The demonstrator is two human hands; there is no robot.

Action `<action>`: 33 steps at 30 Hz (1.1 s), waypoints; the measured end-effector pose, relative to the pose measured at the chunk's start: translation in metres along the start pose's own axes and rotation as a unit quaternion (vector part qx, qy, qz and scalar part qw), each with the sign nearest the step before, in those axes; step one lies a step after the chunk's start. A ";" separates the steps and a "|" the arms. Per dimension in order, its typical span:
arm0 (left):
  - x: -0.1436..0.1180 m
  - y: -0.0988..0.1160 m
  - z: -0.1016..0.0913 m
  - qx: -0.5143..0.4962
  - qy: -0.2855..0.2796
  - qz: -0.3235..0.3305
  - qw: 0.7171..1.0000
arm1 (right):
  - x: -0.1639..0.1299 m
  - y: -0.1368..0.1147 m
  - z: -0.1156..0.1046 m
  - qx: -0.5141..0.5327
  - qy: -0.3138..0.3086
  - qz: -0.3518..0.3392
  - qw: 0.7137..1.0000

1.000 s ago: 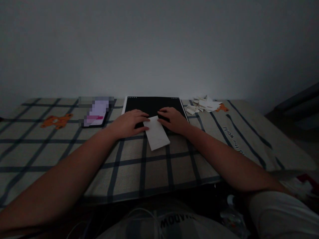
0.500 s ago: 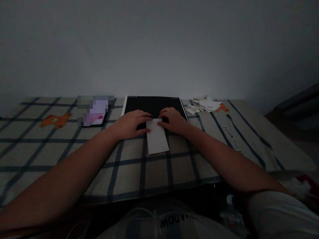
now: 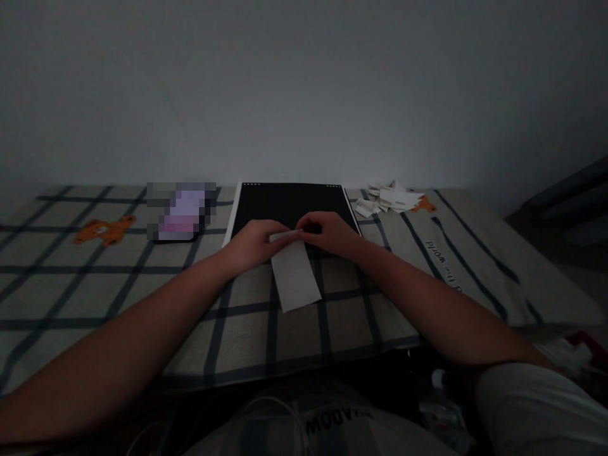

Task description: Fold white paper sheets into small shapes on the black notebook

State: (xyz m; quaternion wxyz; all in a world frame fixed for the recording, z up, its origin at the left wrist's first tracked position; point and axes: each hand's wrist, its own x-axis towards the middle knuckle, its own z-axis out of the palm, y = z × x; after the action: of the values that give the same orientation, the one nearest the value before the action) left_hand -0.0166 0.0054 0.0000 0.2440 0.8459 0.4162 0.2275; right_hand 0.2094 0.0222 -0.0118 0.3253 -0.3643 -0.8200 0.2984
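From the head view, the scene is dim. The left hand (image 3: 254,244) and the right hand (image 3: 327,231) meet at the far end of a white paper strip (image 3: 293,277), each pinching that end between thumb and fingertips and lifting it slightly. The strip's near end lies flat on the checked cloth (image 3: 142,285), pointing toward the person. The lifted end sits over the near edge of a black board (image 3: 289,201) lying flat, centre far. Far right of the board is a pile of paper scraps (image 3: 390,198). Far left is a phone (image 3: 182,212), and further left an orange bear print (image 3: 105,230) on the cloth.
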 end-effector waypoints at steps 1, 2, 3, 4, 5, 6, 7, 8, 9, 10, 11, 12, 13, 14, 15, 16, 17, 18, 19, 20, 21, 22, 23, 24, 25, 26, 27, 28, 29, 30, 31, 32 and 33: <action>0.000 0.000 0.000 -0.011 0.007 -0.008 1.000 | 0.000 0.002 -0.001 0.012 -0.002 0.008 1.000; 0.000 -0.001 0.000 -0.018 0.014 -0.015 1.000 | 0.000 0.004 -0.002 0.022 -0.004 0.016 1.000; 0.000 -0.002 -0.001 -0.020 0.019 -0.021 0.999 | 0.000 0.006 -0.003 0.030 -0.008 0.024 0.999; 0.000 -0.003 -0.001 -0.020 0.024 -0.026 0.999 | 0.000 0.007 -0.005 0.037 -0.011 0.030 0.999; 0.001 -0.004 -0.002 -0.018 0.027 -0.030 0.999 | 0.000 0.007 -0.006 0.041 -0.015 0.035 0.998; 0.001 -0.004 -0.002 -0.017 0.028 -0.032 0.999 | 0.000 0.007 -0.007 0.045 -0.019 0.039 0.998; 0.001 -0.004 -0.002 -0.018 0.029 -0.035 0.999 | 0.000 0.006 -0.007 0.048 -0.023 0.042 0.998; 0.001 -0.003 -0.002 -0.022 0.030 -0.037 0.999 | 0.000 0.005 -0.007 0.051 -0.027 0.045 0.997; 0.001 -0.002 -0.002 -0.028 0.032 -0.040 0.998 | 0.000 0.004 -0.007 0.056 -0.029 0.046 0.997; 0.001 -0.001 -0.001 -0.035 0.034 -0.043 0.998 | 0.000 0.003 -0.006 0.060 -0.029 0.047 0.997; 0.001 0.000 -0.001 -0.042 0.037 -0.047 0.997 | 0.000 0.002 -0.006 0.064 -0.030 0.046 0.996; 0.000 0.002 0.000 -0.049 0.040 -0.051 0.997 | -0.001 0.001 -0.005 0.067 -0.031 0.045 0.996; 0.000 0.003 0.000 -0.057 0.042 -0.057 0.996 | -0.001 0.001 -0.005 0.070 -0.033 0.044 0.996; 0.000 0.004 0.001 -0.064 0.043 -0.063 0.995 | -0.001 0.001 -0.005 0.072 -0.036 0.043 0.996; 0.000 0.004 0.001 -0.071 0.044 -0.069 0.994 | 0.000 0.001 -0.005 0.073 -0.039 0.042 0.996; 0.000 0.005 0.002 -0.077 0.044 -0.075 0.993 | 0.000 0.002 -0.005 0.075 -0.042 0.041 0.995; 0.000 0.005 0.002 -0.083 0.043 -0.080 0.992 | 0.000 0.002 -0.006 0.077 -0.042 0.040 0.995; 0.000 0.004 0.002 -0.087 0.042 -0.083 0.992 | 0.000 0.002 -0.006 0.078 -0.042 0.038 0.995; 0.000 0.004 0.002 -0.091 0.042 -0.085 0.991 | 0.000 0.003 -0.006 0.077 -0.042 0.036 0.996; 0.000 0.004 0.003 -0.094 0.043 -0.086 0.991 | 0.000 0.003 -0.007 0.076 -0.041 0.033 0.996; 0.000 0.004 0.003 -0.096 0.045 -0.088 0.990 | 0.000 0.003 -0.007 0.075 -0.039 0.031 0.996; 0.000 0.004 0.003 -0.097 0.047 -0.089 0.990 | 0.000 0.002 -0.007 0.074 -0.038 0.030 0.996; 0.000 0.005 0.004 -0.098 0.048 -0.091 0.990 | 0.000 0.002 -0.007 0.076 -0.038 0.029 0.996; 0.000 0.005 0.004 -0.098 0.048 -0.092 0.990 | 0.000 0.002 -0.006 0.079 -0.036 0.030 0.996; 0.000 0.006 0.004 -0.098 0.048 -0.093 0.990 | 0.000 0.001 -0.006 0.081 -0.036 0.031 0.996; 0.000 0.006 0.004 -0.098 0.046 -0.091 0.990 | 0.000 0.001 -0.006 0.083 -0.036 0.031 0.995; 0.000 0.007 0.004 -0.098 0.045 -0.089 0.990 | 0.000 0.002 -0.005 0.083 -0.036 0.031 0.995; 0.000 0.007 0.004 -0.097 0.043 -0.085 0.991 | 0.000 0.002 -0.005 0.083 -0.036 0.030 0.995; -0.001 0.007 0.004 -0.096 0.041 -0.081 0.991 | 0.000 0.002 -0.004 0.082 -0.035 0.029 0.996; -0.001 0.007 0.004 -0.094 0.041 -0.076 0.992 | 0.000 0.003 -0.004 0.081 -0.035 0.028 0.996; -0.001 0.007 0.004 -0.092 0.040 -0.072 0.992 | 0.000 0.003 -0.003 0.080 -0.036 0.027 0.996; -0.001 0.007 0.004 -0.090 0.039 -0.070 0.993 | 0.000 0.003 -0.003 0.079 -0.036 0.026 0.996; -0.001 0.007 0.004 -0.087 0.040 -0.067 0.993 | 0.000 0.003 -0.003 0.079 -0.037 0.025 0.996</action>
State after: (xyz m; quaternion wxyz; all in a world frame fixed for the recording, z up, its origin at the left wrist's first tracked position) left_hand -0.0103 0.0003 0.0007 0.3148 0.7818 0.4602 0.2792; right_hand 0.2132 0.0249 -0.0124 0.3152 -0.3466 -0.7960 0.3834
